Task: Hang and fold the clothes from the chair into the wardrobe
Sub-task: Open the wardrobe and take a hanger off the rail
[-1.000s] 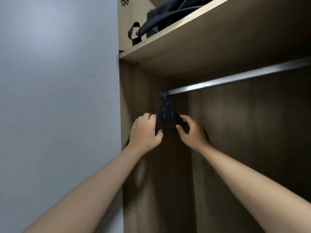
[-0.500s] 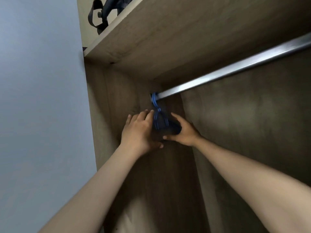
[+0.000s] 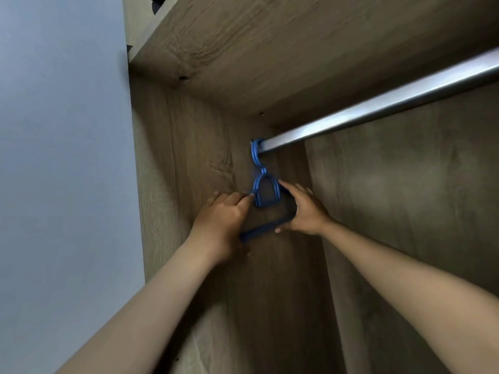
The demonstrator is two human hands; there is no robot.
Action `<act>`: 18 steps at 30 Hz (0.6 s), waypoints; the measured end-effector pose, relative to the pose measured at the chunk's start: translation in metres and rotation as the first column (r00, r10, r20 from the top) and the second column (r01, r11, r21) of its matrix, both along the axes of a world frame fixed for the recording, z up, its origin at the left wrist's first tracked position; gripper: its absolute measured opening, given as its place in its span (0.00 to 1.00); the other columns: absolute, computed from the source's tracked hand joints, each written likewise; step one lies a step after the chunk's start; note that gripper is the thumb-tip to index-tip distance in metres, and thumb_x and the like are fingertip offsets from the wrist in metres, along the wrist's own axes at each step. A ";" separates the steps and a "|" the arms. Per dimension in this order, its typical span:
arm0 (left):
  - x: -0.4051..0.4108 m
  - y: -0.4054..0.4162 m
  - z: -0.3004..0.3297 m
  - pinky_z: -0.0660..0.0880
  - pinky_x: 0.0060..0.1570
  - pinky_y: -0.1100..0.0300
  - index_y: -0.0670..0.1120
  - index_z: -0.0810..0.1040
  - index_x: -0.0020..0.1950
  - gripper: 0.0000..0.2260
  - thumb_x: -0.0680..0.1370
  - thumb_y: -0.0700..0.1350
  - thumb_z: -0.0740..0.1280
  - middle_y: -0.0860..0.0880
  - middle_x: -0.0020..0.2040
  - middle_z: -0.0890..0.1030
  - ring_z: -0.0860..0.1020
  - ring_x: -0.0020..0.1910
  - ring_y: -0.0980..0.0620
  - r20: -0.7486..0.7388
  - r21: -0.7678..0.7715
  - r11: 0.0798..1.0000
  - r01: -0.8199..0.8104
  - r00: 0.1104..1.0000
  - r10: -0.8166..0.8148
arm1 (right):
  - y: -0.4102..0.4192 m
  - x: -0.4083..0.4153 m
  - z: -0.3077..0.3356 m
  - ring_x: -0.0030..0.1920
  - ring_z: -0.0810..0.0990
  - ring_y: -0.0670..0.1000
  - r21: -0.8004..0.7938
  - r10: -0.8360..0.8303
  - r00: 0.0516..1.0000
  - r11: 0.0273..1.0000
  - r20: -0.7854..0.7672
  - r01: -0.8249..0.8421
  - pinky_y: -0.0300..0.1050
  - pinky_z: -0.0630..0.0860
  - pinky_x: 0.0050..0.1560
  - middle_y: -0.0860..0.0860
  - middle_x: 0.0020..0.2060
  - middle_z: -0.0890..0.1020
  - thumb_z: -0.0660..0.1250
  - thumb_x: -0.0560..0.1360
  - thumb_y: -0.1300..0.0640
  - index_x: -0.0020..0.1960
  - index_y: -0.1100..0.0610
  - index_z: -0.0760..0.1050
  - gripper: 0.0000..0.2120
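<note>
Blue plastic hangers (image 3: 266, 191) hang bunched at the far left end of the metal wardrobe rail (image 3: 378, 109), hooks over the rail. My left hand (image 3: 222, 220) grips the left side of the bunch, its forefinger lying along the blue frame. My right hand (image 3: 303, 211) holds the right end of a hanger, thumb under its lower bar and fingers over the top. One hanger's lower bar slants down to the left between my hands. No clothing is in view.
The wooden wardrobe side panel (image 3: 183, 171) stands just behind the hangers. A wooden shelf (image 3: 270, 49) runs overhead above the rail. A grey-blue wall or door (image 3: 62, 157) fills the left. The rail to the right carries nothing.
My view has tilted up and closer into the wardrobe. Both hands stay on the hangers; my right hand has drawn one hanger's right end outward, so its lower bar now shows.
</note>
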State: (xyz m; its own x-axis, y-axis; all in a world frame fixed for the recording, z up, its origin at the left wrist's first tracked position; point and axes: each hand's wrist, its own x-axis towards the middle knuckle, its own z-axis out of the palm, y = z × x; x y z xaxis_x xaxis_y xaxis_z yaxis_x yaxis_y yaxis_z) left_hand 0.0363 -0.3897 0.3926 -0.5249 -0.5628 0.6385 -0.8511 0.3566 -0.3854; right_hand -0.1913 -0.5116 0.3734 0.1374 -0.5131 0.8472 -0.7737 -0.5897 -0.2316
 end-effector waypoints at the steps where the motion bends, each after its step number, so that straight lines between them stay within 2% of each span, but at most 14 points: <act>1: 0.000 -0.002 -0.001 0.50 0.73 0.55 0.50 0.51 0.77 0.43 0.70 0.54 0.73 0.50 0.75 0.60 0.60 0.73 0.48 0.012 -0.017 1.000 -0.008 1.000 0.008 | -0.002 -0.001 0.000 0.70 0.65 0.56 -0.024 -0.007 1.000 1.000 -0.005 0.007 0.46 0.60 0.69 0.54 0.69 0.68 0.84 0.52 0.49 0.75 0.55 0.59 0.57; 9: -0.001 0.000 -0.004 0.52 0.72 0.54 0.50 0.46 0.78 0.38 0.76 0.47 0.67 0.47 0.77 0.55 0.57 0.73 0.46 0.068 -0.103 0.993 -0.063 0.995 0.070 | 0.005 -0.001 0.005 0.66 0.67 0.53 -0.074 -0.027 0.998 0.997 -0.055 0.023 0.51 0.63 0.68 0.52 0.65 0.70 0.83 0.51 0.45 0.72 0.54 0.64 0.53; 13: -0.001 0.004 0.000 0.50 0.73 0.53 0.50 0.43 0.78 0.40 0.75 0.45 0.67 0.45 0.78 0.51 0.56 0.74 0.45 0.075 -0.077 0.993 -0.094 0.992 0.100 | 0.007 0.000 0.006 0.65 0.67 0.52 -0.033 -0.030 0.998 0.999 -0.051 0.029 0.50 0.66 0.66 0.50 0.65 0.70 0.82 0.51 0.43 0.71 0.50 0.64 0.53; 18: 0.006 0.011 0.007 0.51 0.73 0.53 0.51 0.44 0.78 0.41 0.74 0.45 0.69 0.48 0.78 0.54 0.56 0.74 0.47 0.012 -0.025 0.999 -0.046 0.999 0.046 | 0.013 0.001 0.012 0.65 0.67 0.51 -0.007 -0.019 0.999 1.000 -0.042 0.019 0.50 0.68 0.65 0.48 0.65 0.71 0.83 0.51 0.43 0.71 0.48 0.64 0.52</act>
